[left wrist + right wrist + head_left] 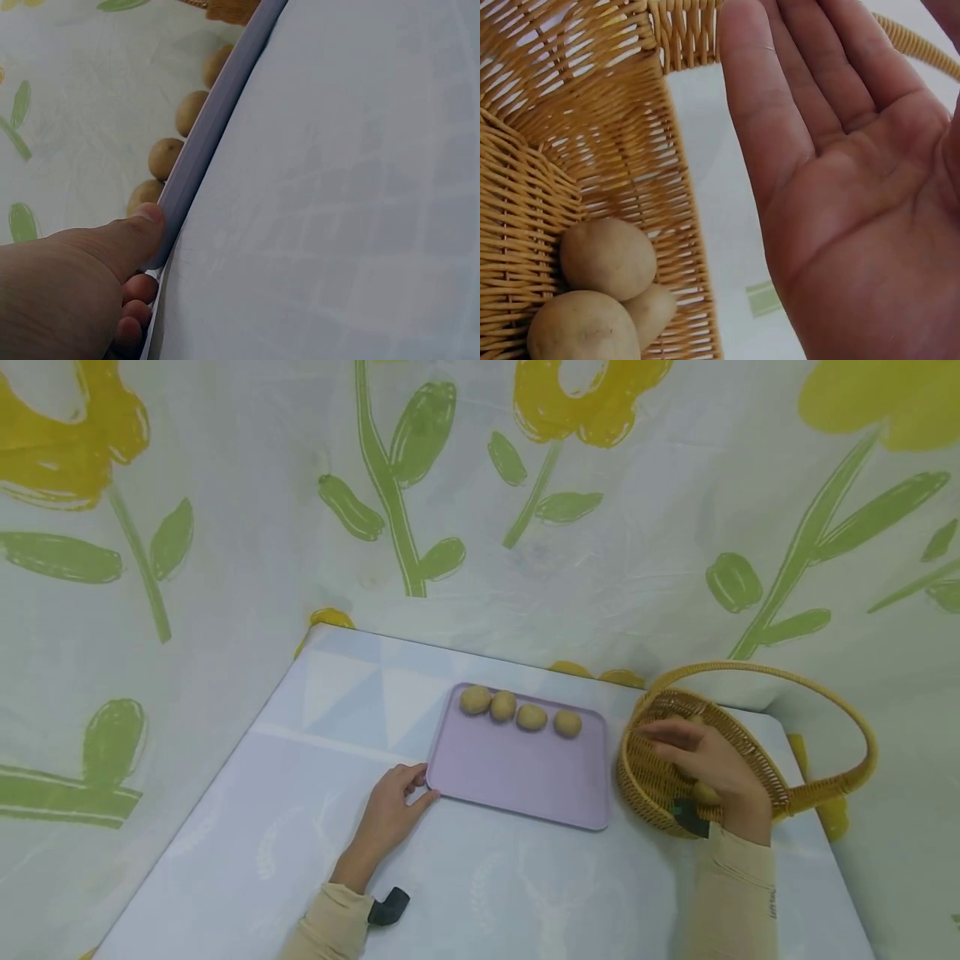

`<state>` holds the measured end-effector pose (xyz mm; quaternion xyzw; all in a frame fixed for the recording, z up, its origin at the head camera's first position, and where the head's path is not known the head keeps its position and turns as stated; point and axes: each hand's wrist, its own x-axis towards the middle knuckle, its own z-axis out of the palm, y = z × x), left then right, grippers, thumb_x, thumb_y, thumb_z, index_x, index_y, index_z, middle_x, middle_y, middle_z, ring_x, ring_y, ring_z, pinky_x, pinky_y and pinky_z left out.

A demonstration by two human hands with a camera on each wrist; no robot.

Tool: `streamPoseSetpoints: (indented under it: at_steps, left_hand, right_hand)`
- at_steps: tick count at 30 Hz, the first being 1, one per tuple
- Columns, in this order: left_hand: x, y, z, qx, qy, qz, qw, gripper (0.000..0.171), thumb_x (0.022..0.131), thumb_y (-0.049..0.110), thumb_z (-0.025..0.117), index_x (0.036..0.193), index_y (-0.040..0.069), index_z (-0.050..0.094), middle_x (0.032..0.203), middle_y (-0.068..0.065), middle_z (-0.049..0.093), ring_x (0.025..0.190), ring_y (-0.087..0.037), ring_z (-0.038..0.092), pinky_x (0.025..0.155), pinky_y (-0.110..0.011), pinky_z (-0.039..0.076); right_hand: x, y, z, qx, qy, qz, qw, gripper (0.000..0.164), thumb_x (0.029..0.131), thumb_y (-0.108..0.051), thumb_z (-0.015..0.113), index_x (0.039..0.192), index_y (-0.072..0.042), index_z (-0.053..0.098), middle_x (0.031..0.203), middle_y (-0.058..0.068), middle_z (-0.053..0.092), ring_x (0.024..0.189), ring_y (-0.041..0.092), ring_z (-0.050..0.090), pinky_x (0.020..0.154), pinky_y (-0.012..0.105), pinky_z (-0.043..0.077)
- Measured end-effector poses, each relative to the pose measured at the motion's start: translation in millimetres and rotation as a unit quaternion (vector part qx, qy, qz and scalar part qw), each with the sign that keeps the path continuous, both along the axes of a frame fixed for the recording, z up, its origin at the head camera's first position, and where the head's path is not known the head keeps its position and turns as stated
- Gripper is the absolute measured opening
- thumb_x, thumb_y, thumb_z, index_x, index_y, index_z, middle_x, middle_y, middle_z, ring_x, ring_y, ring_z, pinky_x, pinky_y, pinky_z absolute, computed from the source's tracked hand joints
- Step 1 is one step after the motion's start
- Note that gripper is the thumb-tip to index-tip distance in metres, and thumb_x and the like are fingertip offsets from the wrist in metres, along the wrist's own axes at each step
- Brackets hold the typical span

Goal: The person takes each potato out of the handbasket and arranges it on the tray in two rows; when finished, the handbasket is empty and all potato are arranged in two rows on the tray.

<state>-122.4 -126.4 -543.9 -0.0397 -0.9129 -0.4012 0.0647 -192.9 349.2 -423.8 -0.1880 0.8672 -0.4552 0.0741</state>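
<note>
At the near left corner of the lilac tray (pixel 517 768), my left hand (pixel 392 808) pinches the rim; in the left wrist view the thumb (pixel 150 217) lies against the tray edge with the other fingers curled below. Several round, pale brown potatoes (pixel 532 717) sit in a row along the tray's far side. My right hand (pixel 708 764) is over the wicker basket (pixel 637 793), its fingers extended and its palm bare in the right wrist view. Three potatoes (pixel 607 259) show inside the basket, bunched against its woven wall.
The basket's tall arched handle (pixel 772 668) rises at the right and leans outward. A pale patterned cloth covers the table (pixel 300 827). Behind the table's far edge hangs a flower-print curtain (pixel 465 602); more of it stands at both sides.
</note>
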Motion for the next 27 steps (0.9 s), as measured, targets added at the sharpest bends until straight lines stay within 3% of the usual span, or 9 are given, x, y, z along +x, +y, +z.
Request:
streamPoseSetpoints:
  at_steps: [6, 15, 20, 27]
  left_hand:
    - [0.8, 0.2, 1.3, 0.007, -0.001, 0.002, 1.0000, 0.043, 0.086, 0.021, 0.082, 0.123, 0.003, 0.069, 0.095, 0.001, 0.063, 0.087, -0.012, 0.054, 0.079, -0.031, 0.050]
    - [1.9, 1.4, 3.2, 0.002, -0.003, 0.002, 1.0000, 0.044, 0.086, 0.022, 0.083, 0.123, 0.003, 0.069, 0.095, 0.000, 0.063, 0.086, -0.012, 0.054, 0.078, -0.031, 0.050]
    - [1.6, 1.9, 2.7, -0.002, -0.005, 0.005, 1.0000, 0.044, 0.086, 0.021, 0.083, 0.123, 0.003, 0.069, 0.095, 0.000, 0.063, 0.086, -0.012, 0.054, 0.079, -0.031, 0.050]
    - [1.2, 1.7, 3.5, -0.006, 0.000, 0.004, 1.0000, 0.043, 0.086, 0.021, 0.083, 0.123, 0.003, 0.069, 0.095, 0.000, 0.063, 0.086, -0.012, 0.053, 0.078, -0.030, 0.050]
  right_hand:
    - [-1.9, 13.5, -6.6, -0.039, -0.002, 0.013, 0.999, 0.034, 0.097, 0.002, 0.063, 0.130, 0.010, 0.060, 0.123, -0.008, 0.071, 0.112, -0.002, 0.065, 0.089, 0.012, 0.051]
    - [6.0, 34.9, -15.5, -0.057, -0.013, -0.058, 0.997, 0.041, 0.094, 0.004, 0.067, 0.133, 0.012, 0.057, 0.124, -0.012, 0.070, 0.110, -0.001, 0.065, 0.090, 0.011, 0.050]
    - [13.3, 43.2, -12.4, -0.009, -0.046, -0.124, 0.991, 0.045, 0.097, -0.012, 0.070, 0.136, 0.005, 0.058, 0.117, -0.027, 0.067, 0.105, -0.009, 0.061, 0.086, 0.009, 0.046]
    - [15.5, 50.3, -12.0, 0.065, -0.057, -0.166, 0.982, 0.053, 0.097, -0.030, 0.072, 0.137, 0.002, 0.058, 0.112, -0.032, 0.063, 0.100, -0.015, 0.055, 0.083, 0.009, 0.044]
